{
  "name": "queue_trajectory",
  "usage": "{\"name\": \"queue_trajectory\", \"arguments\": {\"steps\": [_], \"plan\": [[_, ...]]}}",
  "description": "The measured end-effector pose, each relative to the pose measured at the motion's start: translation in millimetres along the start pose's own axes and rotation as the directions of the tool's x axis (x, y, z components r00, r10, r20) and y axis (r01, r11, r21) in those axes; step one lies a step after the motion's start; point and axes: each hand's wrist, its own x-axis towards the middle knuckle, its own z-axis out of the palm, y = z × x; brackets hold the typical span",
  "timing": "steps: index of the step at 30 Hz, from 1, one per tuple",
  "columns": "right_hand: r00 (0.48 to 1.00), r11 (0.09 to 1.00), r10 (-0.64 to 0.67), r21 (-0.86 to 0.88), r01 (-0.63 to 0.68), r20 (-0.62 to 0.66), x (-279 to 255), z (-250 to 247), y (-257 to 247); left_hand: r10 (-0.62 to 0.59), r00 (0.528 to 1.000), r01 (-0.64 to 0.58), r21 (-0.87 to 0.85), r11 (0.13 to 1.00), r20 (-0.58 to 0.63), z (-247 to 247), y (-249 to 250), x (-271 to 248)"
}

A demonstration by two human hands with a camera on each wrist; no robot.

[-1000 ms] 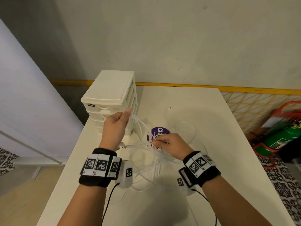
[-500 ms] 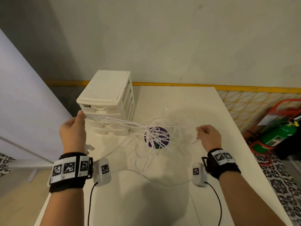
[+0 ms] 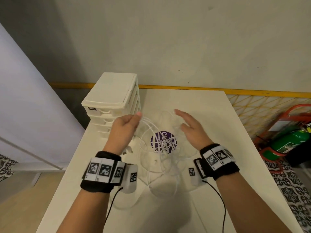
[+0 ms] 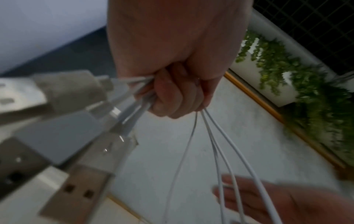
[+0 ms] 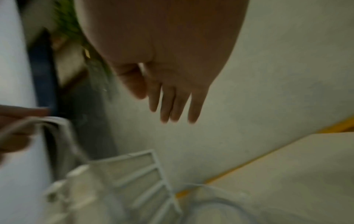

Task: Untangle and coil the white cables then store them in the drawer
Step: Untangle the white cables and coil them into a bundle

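Several thin white cables (image 3: 152, 132) hang in loops above the white table (image 3: 210, 118). My left hand (image 3: 125, 126) grips a bunch of them, lifted in front of the white drawer unit (image 3: 111, 96). In the left wrist view, the curled fingers (image 4: 173, 97) hold the cables (image 4: 216, 145), and USB plugs (image 4: 72, 191) dangle close to the camera. My right hand (image 3: 188, 125) is raised to the right of the loops, fingers (image 5: 172, 104) straight and holding nothing. The loops sag to the table over a purple round sticker (image 3: 163, 142).
The drawer unit (image 5: 138, 174) stands at the table's back left, its drawers closed. A yellow strip (image 3: 252, 93) runs along the wall behind the table. A green fire extinguisher (image 3: 289, 142) in a red stand sits on the floor to the right.
Both hands came back toward the middle after being spread wide. The right hand let go of the cables and opened. The stretched cables slackened into loops.
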Motion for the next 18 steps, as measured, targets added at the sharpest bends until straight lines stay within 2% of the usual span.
{"name": "queue_trajectory", "arguments": {"steps": [2,4,8,10,14,18], "plan": [[0.963,0.989,0.004,0.141,-0.044,0.271,-1,15,-31,0.017,0.998,-0.014,-0.048,0.999,0.060,11,4,1],[0.930,0.973,-0.016,0.218,-0.069,0.366,-2,34,-39,0.005,0.996,0.004,-0.100,0.995,0.089,15,7,3],[0.945,0.968,0.090,0.196,-0.157,0.314,-3,37,-22,-0.003,0.986,0.016,-0.078,0.997,0.169,-2,0,2],[0.962,0.954,0.127,0.234,-0.185,0.243,0,21,-20,-0.055,0.960,0.069,-0.041,0.997,0.273,-11,-12,-3],[0.983,0.953,0.051,0.286,-0.101,0.175,8,-15,-28,-0.116,0.878,0.199,-0.133,0.971,0.465,-8,-35,-18],[0.992,0.945,-0.014,0.327,-0.028,0.125,14,-30,-26,-0.059,0.814,0.168,-0.138,0.976,0.578,-2,-36,-18]]}}
